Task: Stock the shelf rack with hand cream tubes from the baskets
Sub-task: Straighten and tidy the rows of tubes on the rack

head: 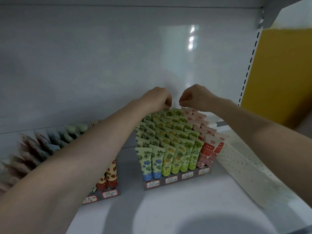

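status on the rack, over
Left hand, right hand curled at back row, grip unclear. Grey tiered rack packed with printed hand cream tubes. White perforated plastic basket beside it, not blocking.

Bare white shelf board (177,208) lies open before the grey tiered rack (179,182), whose printed hand cream tubes (175,141) stand packed tight. A white perforated plastic basket (244,168) hems its right side (almost touching). A narrow gap parts it from the left-hand rack of red-and-orange tubes (110,178).
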